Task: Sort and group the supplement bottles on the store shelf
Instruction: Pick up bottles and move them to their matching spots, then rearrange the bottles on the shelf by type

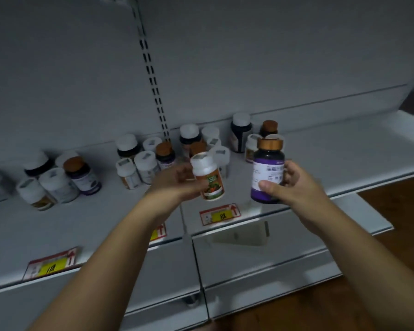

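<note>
Left hand (177, 181) fingers curl round one white-capped orange bottle (208, 176), right hand (294, 181) grips one copper-capped purple bottle (268, 170), both held above the shelf (344, 149), where three loose clusters of bottles (141, 158) stand behind.

Bottle clusters (139, 161) crowd shelf (344, 149) rear left and centre; right side open.

White shelf (332, 149) under clustered bottles (139, 161)
</note>
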A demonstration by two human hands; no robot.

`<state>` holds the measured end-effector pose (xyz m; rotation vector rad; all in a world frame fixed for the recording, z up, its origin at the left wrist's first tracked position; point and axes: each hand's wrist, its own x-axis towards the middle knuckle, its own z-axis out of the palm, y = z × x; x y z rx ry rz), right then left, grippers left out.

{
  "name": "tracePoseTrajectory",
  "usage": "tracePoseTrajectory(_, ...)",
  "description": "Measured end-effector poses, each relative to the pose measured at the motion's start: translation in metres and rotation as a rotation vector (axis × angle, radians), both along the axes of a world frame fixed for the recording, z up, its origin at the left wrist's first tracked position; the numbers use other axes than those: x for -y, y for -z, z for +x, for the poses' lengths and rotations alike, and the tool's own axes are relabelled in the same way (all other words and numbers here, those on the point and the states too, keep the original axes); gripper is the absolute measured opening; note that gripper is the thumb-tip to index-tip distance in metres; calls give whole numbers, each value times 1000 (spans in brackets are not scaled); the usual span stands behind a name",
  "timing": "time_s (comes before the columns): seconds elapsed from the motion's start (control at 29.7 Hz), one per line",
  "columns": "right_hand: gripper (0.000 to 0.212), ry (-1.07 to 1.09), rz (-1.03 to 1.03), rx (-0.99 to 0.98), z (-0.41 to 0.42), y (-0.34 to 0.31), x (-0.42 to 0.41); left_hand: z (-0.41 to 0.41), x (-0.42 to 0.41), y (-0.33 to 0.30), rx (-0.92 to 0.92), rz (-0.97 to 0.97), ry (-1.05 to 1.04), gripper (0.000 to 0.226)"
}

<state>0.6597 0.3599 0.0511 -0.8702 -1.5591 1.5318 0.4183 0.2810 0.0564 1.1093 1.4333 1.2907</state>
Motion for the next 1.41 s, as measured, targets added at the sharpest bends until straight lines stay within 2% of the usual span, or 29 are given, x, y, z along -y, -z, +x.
tracePoseTrajectory(0.1, 61, 4, -6, 29, -7, 3, -17, -10, -11, 17, -29, -39, 7, 29)
tracePoseTrajectory(0.37, 47, 11, 27, 63, -23, 12, -52, -26, -29, 42, -171, -135, -76, 40)
tracePoseTrajectory(0.47, 44, 50, 61, 108, -6, 17, -68, -18, -24, 51, -158, -171, -100, 46)
tracePoseTrajectory(0.61, 50, 145, 104, 157, 35, 23, -92, 0, -21, 57, -145, -133, -189, 52)
tracePoseTrajectory(0.77, 47, 238, 194, 338, 73, 36, -109, 2, -15, 53, -184, -205, -166, 57)
tracePoseTrajectory(0.94, 47, 218, 242, 479, 67, 50, -116, -27, -1, 36, -171, -105, -362, 80)
tracePoseTrajectory(1.11, 49, 162, 274, 552, 60, 64, -108, -14, -8, 19, -185, -64, -387, 67)
tracePoseTrajectory(1.18, 51, 129, 269, 538, 65, 66, -107, -3, -17, 11, -353, -69, -459, 51)
tracePoseTrajectory(1.28, 54, 30, 262, 537, 79, 62, -112, 13, -38, -13, -784, -15, -587, 29)
tracePoseTrajectory(1.35, 62, 48, 215, 480, 87, 59, -120, 23, -59, -29, -1019, 87, -471, 16)
tracePoseTrajectory(1.41, 59, 140, 221, 380, 89, 49, -136, 31, -82, -40, -1279, 93, -272, 6)
